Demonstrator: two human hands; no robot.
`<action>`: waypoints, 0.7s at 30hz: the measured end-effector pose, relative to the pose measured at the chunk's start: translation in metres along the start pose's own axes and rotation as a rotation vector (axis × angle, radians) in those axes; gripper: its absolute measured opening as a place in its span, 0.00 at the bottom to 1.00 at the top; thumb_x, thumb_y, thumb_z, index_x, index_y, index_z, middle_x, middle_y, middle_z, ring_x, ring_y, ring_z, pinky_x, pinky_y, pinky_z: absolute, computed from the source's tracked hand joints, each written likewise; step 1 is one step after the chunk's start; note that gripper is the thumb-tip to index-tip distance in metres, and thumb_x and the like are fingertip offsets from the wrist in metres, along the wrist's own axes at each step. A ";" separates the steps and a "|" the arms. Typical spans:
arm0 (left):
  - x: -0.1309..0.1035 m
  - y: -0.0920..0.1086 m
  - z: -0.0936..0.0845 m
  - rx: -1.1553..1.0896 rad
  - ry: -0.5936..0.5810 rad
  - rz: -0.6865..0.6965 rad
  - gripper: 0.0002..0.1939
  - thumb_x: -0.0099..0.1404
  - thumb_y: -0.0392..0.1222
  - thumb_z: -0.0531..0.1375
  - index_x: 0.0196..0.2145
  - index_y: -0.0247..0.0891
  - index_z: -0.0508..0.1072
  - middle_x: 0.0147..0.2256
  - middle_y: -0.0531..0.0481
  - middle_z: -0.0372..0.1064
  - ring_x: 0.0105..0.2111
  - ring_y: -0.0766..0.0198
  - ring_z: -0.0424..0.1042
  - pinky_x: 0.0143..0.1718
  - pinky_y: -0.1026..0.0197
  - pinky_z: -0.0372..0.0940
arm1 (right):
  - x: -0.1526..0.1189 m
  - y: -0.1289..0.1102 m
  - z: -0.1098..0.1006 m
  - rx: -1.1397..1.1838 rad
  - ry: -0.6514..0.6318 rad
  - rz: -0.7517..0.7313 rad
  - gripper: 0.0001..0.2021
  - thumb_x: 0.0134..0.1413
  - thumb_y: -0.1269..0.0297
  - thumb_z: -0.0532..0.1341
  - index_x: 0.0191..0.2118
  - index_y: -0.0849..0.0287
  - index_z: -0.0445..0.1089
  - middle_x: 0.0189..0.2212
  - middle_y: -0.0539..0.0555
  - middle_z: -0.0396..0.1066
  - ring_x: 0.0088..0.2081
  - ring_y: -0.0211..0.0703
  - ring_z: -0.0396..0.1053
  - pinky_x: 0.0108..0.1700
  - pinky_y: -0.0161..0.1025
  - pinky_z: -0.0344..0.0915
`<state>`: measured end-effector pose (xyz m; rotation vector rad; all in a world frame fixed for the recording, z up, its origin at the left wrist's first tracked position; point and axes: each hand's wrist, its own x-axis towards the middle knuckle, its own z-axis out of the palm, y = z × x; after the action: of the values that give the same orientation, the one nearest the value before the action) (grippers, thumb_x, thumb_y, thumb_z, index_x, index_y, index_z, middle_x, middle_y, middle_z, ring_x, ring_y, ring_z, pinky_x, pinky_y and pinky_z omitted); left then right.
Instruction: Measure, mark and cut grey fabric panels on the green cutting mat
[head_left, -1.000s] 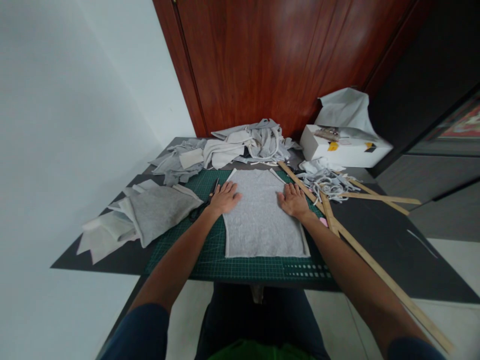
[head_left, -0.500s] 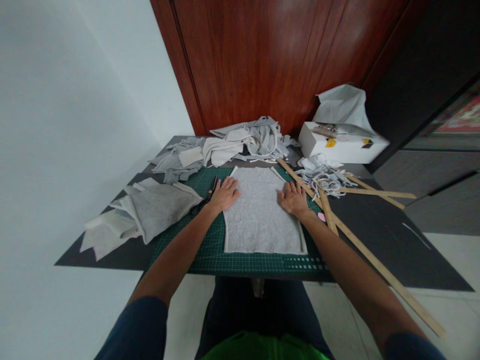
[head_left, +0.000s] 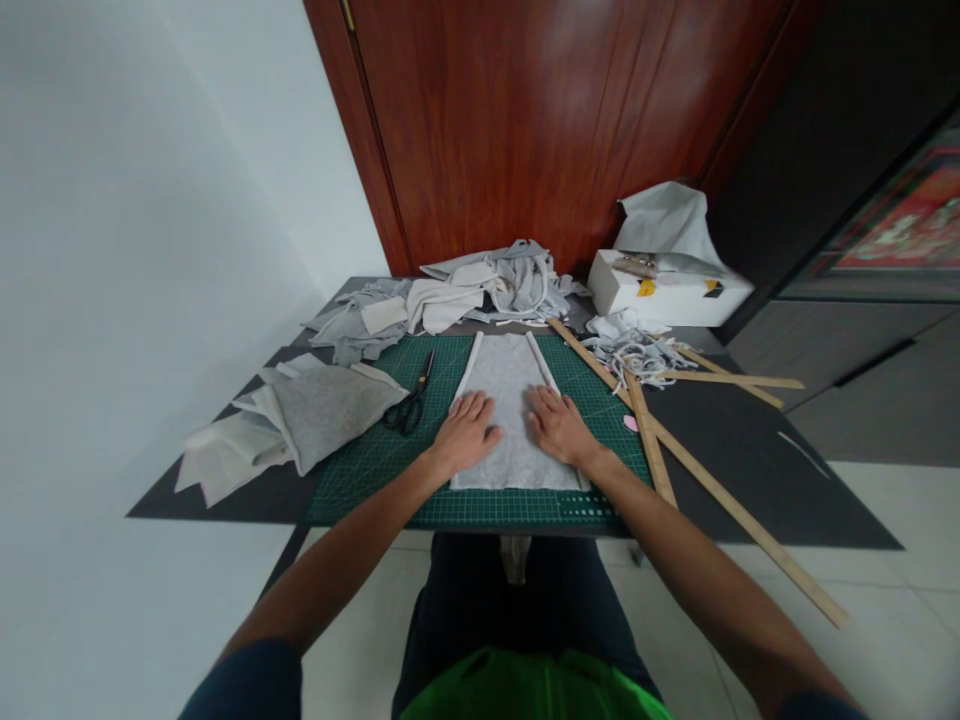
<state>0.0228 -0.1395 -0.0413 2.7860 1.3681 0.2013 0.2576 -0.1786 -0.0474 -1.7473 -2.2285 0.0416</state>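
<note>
A light grey piece of fabric [head_left: 510,450] lies on the green cutting mat [head_left: 495,508], narrower at its far end, with pale folded or rolled edges along both sides. My left hand [head_left: 468,430] lies flat on its left side, fingers spread. Opposite it, my right hand [head_left: 559,425] rests flat on the right side, fingers stretched out. Neither hand grips anything. Black scissors [head_left: 411,400] lie on the mat, left of the fabric.
Grey fabric pieces [head_left: 330,410] lie at left, with a heap of cloth [head_left: 510,285] along the back. Wooden strips [head_left: 735,510], fabric scraps [head_left: 634,350] and a white box [head_left: 675,295] are on the right. A wooden door [head_left: 510,130] stands behind.
Both hands have moved nearer to me and slightly inward over the fabric. Its sides now slant inward toward the far end, with pale edges showing. The scissors are uncovered.
</note>
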 end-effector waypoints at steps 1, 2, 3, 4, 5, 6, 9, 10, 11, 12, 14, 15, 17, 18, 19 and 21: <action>-0.003 -0.005 0.000 0.009 -0.016 -0.014 0.34 0.77 0.55 0.49 0.71 0.30 0.60 0.74 0.33 0.50 0.75 0.44 0.48 0.75 0.41 0.44 | -0.005 0.000 0.000 -0.016 -0.024 0.030 0.28 0.75 0.59 0.44 0.72 0.67 0.59 0.73 0.67 0.55 0.74 0.60 0.50 0.72 0.64 0.50; -0.006 -0.011 0.000 0.012 -0.031 -0.027 0.34 0.78 0.56 0.48 0.72 0.31 0.59 0.74 0.33 0.49 0.75 0.44 0.47 0.76 0.41 0.43 | -0.009 0.001 -0.001 -0.029 -0.043 0.061 0.29 0.75 0.58 0.44 0.72 0.66 0.59 0.74 0.66 0.54 0.75 0.61 0.49 0.72 0.66 0.49; -0.008 -0.016 -0.001 0.016 -0.046 -0.040 0.35 0.78 0.56 0.48 0.73 0.31 0.58 0.74 0.34 0.47 0.75 0.44 0.46 0.76 0.39 0.43 | -0.012 0.004 -0.001 -0.040 -0.056 0.091 0.29 0.75 0.57 0.44 0.72 0.65 0.58 0.74 0.65 0.54 0.75 0.62 0.48 0.72 0.67 0.48; -0.010 -0.021 -0.003 0.019 -0.059 -0.048 0.35 0.78 0.56 0.47 0.73 0.31 0.57 0.75 0.34 0.46 0.75 0.44 0.45 0.76 0.38 0.42 | -0.014 0.007 -0.002 -0.049 -0.066 0.119 0.29 0.75 0.57 0.44 0.73 0.65 0.58 0.74 0.64 0.53 0.75 0.62 0.47 0.72 0.68 0.47; -0.012 -0.025 -0.004 0.021 -0.073 -0.062 0.35 0.78 0.56 0.46 0.73 0.32 0.56 0.75 0.35 0.45 0.76 0.45 0.44 0.75 0.37 0.41 | -0.016 0.011 -0.002 -0.057 -0.072 0.142 0.29 0.75 0.56 0.44 0.73 0.63 0.57 0.74 0.63 0.53 0.75 0.62 0.47 0.72 0.68 0.46; -0.014 -0.028 -0.006 0.023 -0.084 -0.080 0.35 0.78 0.56 0.46 0.74 0.32 0.55 0.75 0.36 0.44 0.76 0.45 0.43 0.75 0.36 0.40 | -0.016 0.015 -0.001 -0.065 -0.076 0.158 0.29 0.75 0.56 0.44 0.74 0.62 0.56 0.75 0.62 0.53 0.75 0.62 0.46 0.72 0.68 0.46; -0.017 -0.033 -0.010 0.016 -0.109 -0.140 0.34 0.78 0.56 0.46 0.74 0.36 0.54 0.76 0.38 0.44 0.76 0.45 0.43 0.75 0.35 0.40 | -0.017 0.023 0.001 -0.073 -0.083 0.179 0.29 0.75 0.55 0.44 0.75 0.58 0.56 0.75 0.61 0.52 0.76 0.60 0.45 0.72 0.67 0.46; -0.018 -0.034 -0.010 0.013 -0.112 -0.152 0.34 0.78 0.56 0.46 0.75 0.37 0.53 0.76 0.39 0.43 0.76 0.45 0.43 0.75 0.35 0.40 | -0.018 0.024 0.002 -0.069 -0.082 0.179 0.29 0.75 0.55 0.44 0.75 0.58 0.56 0.75 0.60 0.52 0.76 0.60 0.45 0.72 0.67 0.45; -0.019 -0.034 -0.011 0.012 -0.119 -0.159 0.34 0.78 0.56 0.46 0.75 0.37 0.53 0.76 0.39 0.43 0.76 0.45 0.42 0.75 0.35 0.40 | -0.018 0.024 0.003 -0.063 -0.080 0.178 0.29 0.75 0.55 0.44 0.74 0.58 0.56 0.75 0.60 0.53 0.76 0.60 0.45 0.72 0.67 0.46; -0.019 -0.034 -0.011 0.013 -0.124 -0.161 0.35 0.78 0.56 0.45 0.75 0.36 0.52 0.76 0.39 0.42 0.76 0.45 0.42 0.75 0.35 0.40 | -0.018 0.024 0.003 -0.055 -0.078 0.171 0.28 0.75 0.55 0.44 0.74 0.57 0.57 0.75 0.60 0.53 0.75 0.60 0.45 0.71 0.66 0.46; -0.019 -0.032 -0.011 0.022 -0.129 -0.166 0.36 0.78 0.57 0.44 0.75 0.35 0.52 0.76 0.39 0.41 0.76 0.46 0.41 0.75 0.35 0.39 | -0.018 0.026 -0.001 -0.043 -0.046 0.161 0.27 0.75 0.55 0.46 0.72 0.55 0.61 0.74 0.58 0.56 0.74 0.59 0.49 0.69 0.63 0.51; -0.019 -0.032 -0.011 0.027 -0.132 -0.168 0.36 0.79 0.57 0.44 0.75 0.34 0.51 0.76 0.39 0.41 0.76 0.46 0.41 0.75 0.36 0.39 | -0.018 0.028 -0.004 -0.044 -0.018 0.167 0.26 0.74 0.55 0.47 0.70 0.55 0.63 0.72 0.58 0.59 0.72 0.59 0.52 0.68 0.59 0.54; -0.019 -0.031 -0.011 0.033 -0.132 -0.172 0.36 0.79 0.58 0.43 0.75 0.34 0.51 0.76 0.40 0.41 0.76 0.47 0.41 0.75 0.37 0.38 | -0.019 0.039 -0.015 -0.060 0.058 0.217 0.24 0.71 0.57 0.51 0.65 0.58 0.69 0.68 0.60 0.65 0.67 0.57 0.59 0.64 0.53 0.59; -0.019 -0.031 -0.011 0.034 -0.132 -0.174 0.36 0.79 0.58 0.43 0.75 0.35 0.51 0.76 0.40 0.40 0.76 0.47 0.41 0.75 0.37 0.38 | -0.020 0.047 -0.021 -0.076 0.092 0.265 0.23 0.70 0.60 0.52 0.62 0.63 0.71 0.64 0.64 0.69 0.64 0.58 0.62 0.63 0.52 0.59; -0.019 -0.031 -0.011 0.033 -0.132 -0.175 0.36 0.79 0.58 0.43 0.75 0.35 0.51 0.76 0.41 0.40 0.76 0.47 0.41 0.75 0.37 0.39 | -0.021 0.056 -0.028 -0.094 0.124 0.319 0.22 0.68 0.65 0.51 0.60 0.69 0.71 0.60 0.69 0.72 0.62 0.59 0.64 0.63 0.54 0.58; -0.019 -0.031 -0.010 0.026 -0.123 -0.174 0.36 0.78 0.58 0.43 0.75 0.34 0.51 0.76 0.41 0.41 0.76 0.47 0.41 0.75 0.37 0.39 | -0.024 0.077 -0.041 -0.140 0.197 0.474 0.19 0.63 0.69 0.52 0.54 0.71 0.74 0.51 0.71 0.76 0.57 0.60 0.69 0.60 0.52 0.59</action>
<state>-0.0143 -0.1355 -0.0359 2.6297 1.5817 0.0068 0.3458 -0.1882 -0.0299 -2.2121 -1.6774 -0.1778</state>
